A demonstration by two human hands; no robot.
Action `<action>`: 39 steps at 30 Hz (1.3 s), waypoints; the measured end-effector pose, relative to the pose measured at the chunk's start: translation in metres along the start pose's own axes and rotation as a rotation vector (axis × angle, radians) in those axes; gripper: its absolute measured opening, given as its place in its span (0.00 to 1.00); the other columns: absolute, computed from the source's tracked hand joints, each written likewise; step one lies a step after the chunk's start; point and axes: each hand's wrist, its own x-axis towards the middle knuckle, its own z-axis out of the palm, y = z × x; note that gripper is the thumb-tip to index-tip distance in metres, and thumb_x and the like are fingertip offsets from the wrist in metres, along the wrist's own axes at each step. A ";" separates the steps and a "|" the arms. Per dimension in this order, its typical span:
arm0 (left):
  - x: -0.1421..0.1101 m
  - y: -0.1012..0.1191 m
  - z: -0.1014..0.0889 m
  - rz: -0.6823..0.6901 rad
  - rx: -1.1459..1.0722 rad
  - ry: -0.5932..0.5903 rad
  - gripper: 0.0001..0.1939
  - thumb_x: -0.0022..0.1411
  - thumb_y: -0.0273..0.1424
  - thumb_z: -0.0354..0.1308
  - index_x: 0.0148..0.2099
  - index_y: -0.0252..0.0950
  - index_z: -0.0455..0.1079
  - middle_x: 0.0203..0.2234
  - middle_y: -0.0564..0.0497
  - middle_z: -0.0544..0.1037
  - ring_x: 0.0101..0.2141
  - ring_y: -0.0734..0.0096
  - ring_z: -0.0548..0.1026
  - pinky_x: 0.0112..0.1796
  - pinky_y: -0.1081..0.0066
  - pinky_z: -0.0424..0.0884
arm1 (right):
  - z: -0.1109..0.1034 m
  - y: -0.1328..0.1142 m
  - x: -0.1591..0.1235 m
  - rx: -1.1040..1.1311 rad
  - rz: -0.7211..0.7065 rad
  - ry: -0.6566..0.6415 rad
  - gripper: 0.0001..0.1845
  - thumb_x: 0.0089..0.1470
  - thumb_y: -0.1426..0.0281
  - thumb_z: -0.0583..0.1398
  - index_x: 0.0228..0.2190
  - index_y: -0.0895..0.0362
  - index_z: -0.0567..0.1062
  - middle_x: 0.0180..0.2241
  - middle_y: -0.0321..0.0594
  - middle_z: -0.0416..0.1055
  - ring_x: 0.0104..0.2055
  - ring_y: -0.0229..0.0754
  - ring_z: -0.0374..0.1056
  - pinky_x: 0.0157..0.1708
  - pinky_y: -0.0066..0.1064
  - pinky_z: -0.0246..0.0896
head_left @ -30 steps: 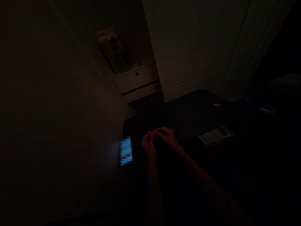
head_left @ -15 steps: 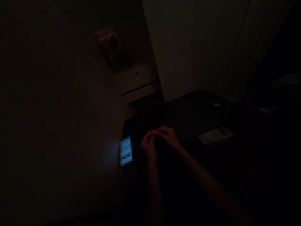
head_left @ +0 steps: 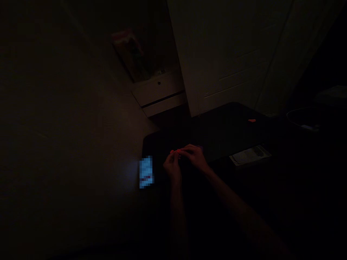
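In a very dark room, my left hand (head_left: 172,164) and my right hand (head_left: 194,155) meet above a dark table (head_left: 217,126). Between their fingertips is a small bright red-orange piece (head_left: 177,151), too dim and small to name. Thumb and fingers of my left hand pinch it from the near left side. My right hand grips it from the right, its fingers pressed together. Just beyond my right hand a dim purplish thing (head_left: 200,148) shows in part. Another small orange-red piece (head_left: 252,120) lies apart on the table's far right.
A lit, blurred-out screen (head_left: 146,172) glows at the table's left edge beside the wall. A flat box (head_left: 251,155) sits by the near edge. At the right is a round-rimmed container (head_left: 302,119). Behind stand a pale door (head_left: 227,72) and a white drawer unit (head_left: 162,94).
Both hands stay together at the same spot, with slight finger movement; a bit more of the red-orange piece shows above the left fingers. The whole view has shifted slightly.
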 end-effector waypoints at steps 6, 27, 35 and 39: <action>0.000 -0.001 0.000 0.010 -0.004 0.004 0.18 0.53 0.42 0.70 0.37 0.31 0.80 0.39 0.42 0.82 0.31 0.70 0.78 0.36 0.69 0.75 | 0.000 0.001 0.000 -0.035 -0.008 0.012 0.11 0.58 0.58 0.65 0.32 0.51 0.84 0.34 0.39 0.80 0.38 0.45 0.76 0.42 0.36 0.68; 0.002 0.000 0.002 -0.030 -0.103 -0.062 0.20 0.57 0.42 0.68 0.46 0.33 0.79 0.38 0.46 0.82 0.37 0.70 0.78 0.41 0.70 0.73 | 0.006 0.010 0.001 -0.014 0.025 -0.008 0.10 0.61 0.63 0.61 0.40 0.52 0.80 0.42 0.39 0.80 0.46 0.45 0.74 0.51 0.38 0.66; 0.003 -0.004 0.000 -0.011 -0.089 -0.057 0.15 0.56 0.39 0.68 0.42 0.34 0.78 0.37 0.47 0.81 0.40 0.66 0.79 0.43 0.68 0.73 | 0.005 0.006 -0.003 -0.067 -0.085 -0.111 0.15 0.61 0.64 0.63 0.49 0.50 0.78 0.41 0.41 0.74 0.42 0.43 0.72 0.45 0.37 0.68; 0.004 -0.006 -0.001 -0.010 -0.044 -0.040 0.15 0.58 0.40 0.65 0.42 0.34 0.79 0.38 0.47 0.81 0.41 0.65 0.79 0.45 0.66 0.73 | 0.006 0.004 -0.005 -0.142 -0.121 -0.161 0.16 0.61 0.64 0.63 0.50 0.50 0.78 0.41 0.41 0.74 0.42 0.43 0.71 0.45 0.38 0.68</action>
